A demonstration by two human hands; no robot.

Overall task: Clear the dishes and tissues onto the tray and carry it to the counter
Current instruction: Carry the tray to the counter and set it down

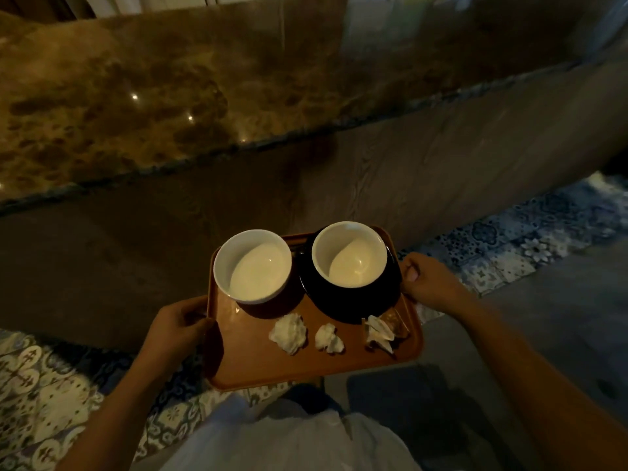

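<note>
Both hands, left hand (176, 322) and right hand (426, 278), fingers clenched on the tray (306, 365) edges; two cups (253, 265), tissues (289, 333) aboard, marble surface (170, 96) ahead.

Your items: tray (306, 365), smooth matt orange-brown plastic. Two cups (253, 266), glossy white glazed ceramic inside. Saucer (353, 305), glossy dark ceramic. Tissues (288, 333), crumpled white paper. Desk (142, 107) at upper left: polished mottled brown stone, wood-grain front. Floor (44, 396): patterned tile.
</note>
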